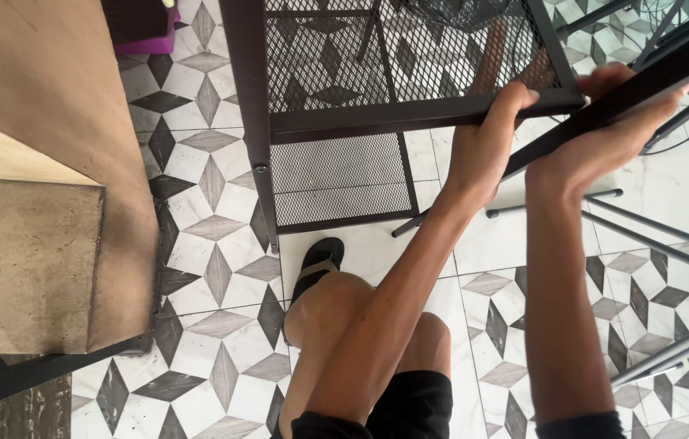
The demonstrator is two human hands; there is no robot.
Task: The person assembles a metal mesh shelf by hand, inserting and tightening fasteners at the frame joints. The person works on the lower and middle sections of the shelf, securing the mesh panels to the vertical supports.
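So you've got that dark metal mesh table [409, 57] by its front rail, and it looks tipped or lifted toward you, since you're seeing the patterned floor tiles [214, 244] straight through the mesh top. Your left hand [487, 138] is wrapped around the frame rail, fingers curled over the top edge, thumb underneath. Your right hand [613, 134] is clamped on a dark bar [645, 81] that runs up to the far right; I can't tell if it's part of the same table or a neighbouring piece.

My read: you're mid-grip, shifting or tilting the thing, not setting it down yet. The next move calls for keeping both grips firm and the rail level, because your sandalled foot [318, 264] sits just beside the near table leg [259, 171]. Mind that.

Further out, thin grey chair legs [653, 244] crowd the right side, and a tan stone block [44, 187] sits well apart on the left.
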